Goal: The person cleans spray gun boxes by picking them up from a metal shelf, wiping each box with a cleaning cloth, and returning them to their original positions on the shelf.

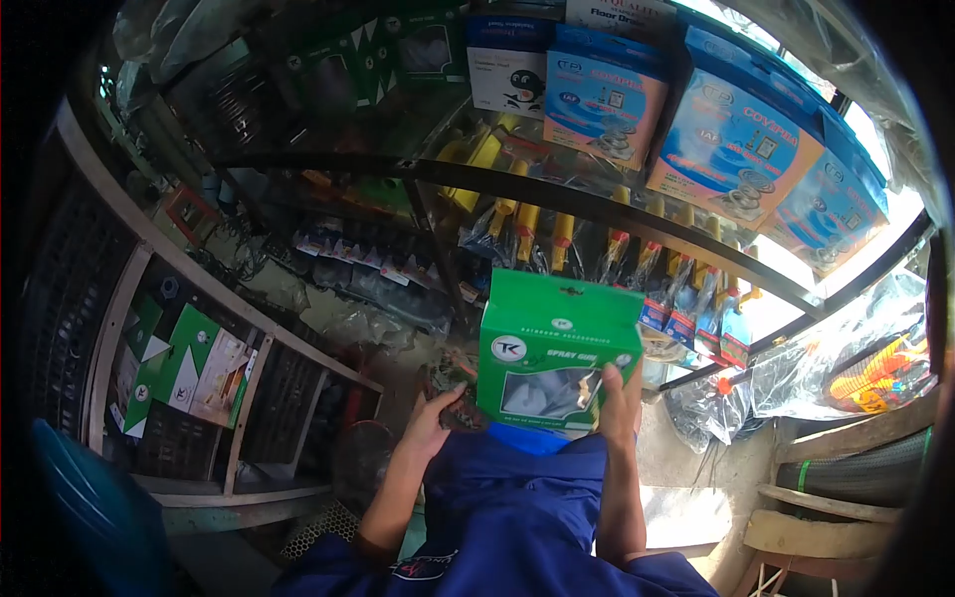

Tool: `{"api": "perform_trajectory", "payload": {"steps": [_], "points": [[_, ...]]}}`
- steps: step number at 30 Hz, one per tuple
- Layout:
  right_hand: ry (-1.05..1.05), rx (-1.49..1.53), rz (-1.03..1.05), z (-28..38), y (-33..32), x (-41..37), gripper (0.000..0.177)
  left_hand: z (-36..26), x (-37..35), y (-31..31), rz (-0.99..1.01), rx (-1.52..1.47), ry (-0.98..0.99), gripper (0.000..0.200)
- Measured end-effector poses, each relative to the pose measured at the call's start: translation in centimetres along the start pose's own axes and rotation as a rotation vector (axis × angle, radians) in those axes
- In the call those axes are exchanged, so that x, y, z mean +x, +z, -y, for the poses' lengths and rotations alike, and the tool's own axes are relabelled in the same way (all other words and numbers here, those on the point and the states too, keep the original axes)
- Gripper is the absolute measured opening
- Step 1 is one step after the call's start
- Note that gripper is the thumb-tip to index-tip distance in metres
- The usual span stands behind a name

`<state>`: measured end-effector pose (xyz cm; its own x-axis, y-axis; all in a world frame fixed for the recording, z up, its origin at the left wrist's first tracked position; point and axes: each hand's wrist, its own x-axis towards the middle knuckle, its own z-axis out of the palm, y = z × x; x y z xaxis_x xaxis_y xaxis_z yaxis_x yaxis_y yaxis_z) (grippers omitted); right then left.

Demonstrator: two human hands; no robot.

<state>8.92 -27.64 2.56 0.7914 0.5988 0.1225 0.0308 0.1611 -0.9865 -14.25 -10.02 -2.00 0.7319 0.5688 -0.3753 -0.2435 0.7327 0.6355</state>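
A green boxed spray gun (552, 348), with a clear window in its front, is held up in front of me below a hanging rack. My right hand (619, 403) grips the box at its lower right corner. My left hand (431, 418) is raised beside the box's lower left edge, fingers apart, touching small packets behind it; whether it touches the box I cannot tell. Both forearms rise from blue sleeves (517, 517).
Blue boxes (731, 139) hang overhead on the right, a white and blue box (505, 65) in the middle. Yellow-handled tools in plastic sleeves (557, 239) hang from a dark rail. Green and white boxes (174, 368) fill wooden shelves at left. Bagged goods (856, 368) lie right.
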Motion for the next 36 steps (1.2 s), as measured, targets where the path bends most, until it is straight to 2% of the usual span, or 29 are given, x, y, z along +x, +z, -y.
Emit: {"api": "perform_trajectory", "payload": {"steps": [1, 2, 5, 8, 9, 12, 15, 18, 19, 20, 21, 22, 23, 25, 27, 28, 31, 32, 36], "points": [[0.028, 0.115, -0.017, 1.2, 0.3, 0.5, 0.068, -0.2, 0.0, 0.5, -0.045, 0.075, 0.1, 0.035], [-0.048, 0.135, -0.009, 2.6, 0.9, 1.5, 0.068, -0.3, 0.0, 0.8, -0.09, 0.153, 0.201, 0.035], [-0.245, 0.205, 0.028, 6.9, 3.3, 5.5, 0.066, 0.4, 0.6, 0.2, -0.182, 0.223, 0.246, 0.035], [-0.38, 0.263, 0.054, 12.6, 7.3, 10.2, 0.061, 0.6, -0.2, -0.5, -0.215, 0.414, 0.154, 0.04], [-0.438, 0.256, 0.021, 13.7, 9.0, 12.1, 0.06, 0.8, -0.4, -1.0, -0.167, 0.368, 0.098, 0.048], [-0.619, 0.191, 0.037, 17.9, 14.1, 16.9, 0.061, 2.8, 0.9, -4.6, -0.49, 0.425, 0.23, 0.05], [-0.637, 0.031, -0.008, 20.0, 19.3, 21.4, 0.065, 0.7, -1.3, -6.6, -0.37, 0.748, 0.03, 0.05], [-0.673, -0.012, -0.029, 19.7, 24.0, 25.7, 0.074, 0.2, -2.9, -6.5, -0.088, 0.616, -0.059, 0.042], [-0.658, -0.04, -0.038, 19.7, 24.9, 26.4, 0.076, 2.5, -2.3, -6.7, -0.205, 0.838, -0.019, 0.035], [-0.642, -0.068, -0.046, 19.6, 25.8, 26.8, 0.078, 2.3, -3.2, -0.6, -0.081, 0.818, 0.116, 0.043], [-0.63, -0.045, -0.064, 19.4, 26.8, 27.0, 0.077, 6.0, -1.3, -1.6, 0.059, 0.926, 0.145, 0.044], [-0.617, -0.026, -0.088, 19.3, 27.5, 26.8, 0.076, 7.5, -0.9, 2.5, 0.195, 1.145, 0.359, 0.039], [-0.597, -0.02, -0.099, 19.2, 28.1, 26.5, 0.074, 8.8, -0.2, 6.4, 0.343, 1.208, 0.471, 0.041], [-0.555, -0.007, -0.103, 19.5, 28.4, 24.7, 0.07, 10.6, 1.9, 16.1, 0.652, 1.224, 0.699, 0.046], [-0.54, -0.002, -0.088, 19.7, 28.5, 23.7, 0.068, 10.5, 4.1, 25.6, 0.85, 1.156, 0.978, 0.054], [-0.544, -0.007, -0.083, 19.9, 28.7, 23.4, 0.068, 9.8, 5.3, 30.2, 0.869, 1.026, 1.231, 0.051], [-0.573, 0.033, -0.053, 21.1, 28.1, 22.4, 0.069, 9.5, 8.9, 41.5, 0.894, 1.004, 1.644, 0.049], [-0.579, 0.061, -0.04, 21.3, 28.1, 22.2, 0.07, 9.5, 9.7, 43.2, 0.875, 1.034, 1.708, 0.049], [-0.581, 0.0, 0.002, 21.4, 27.8, 21.9, 0.071, 11.0, 13.1, 46.5, 0.778, 1.305, 1.709, 0.049]]}}
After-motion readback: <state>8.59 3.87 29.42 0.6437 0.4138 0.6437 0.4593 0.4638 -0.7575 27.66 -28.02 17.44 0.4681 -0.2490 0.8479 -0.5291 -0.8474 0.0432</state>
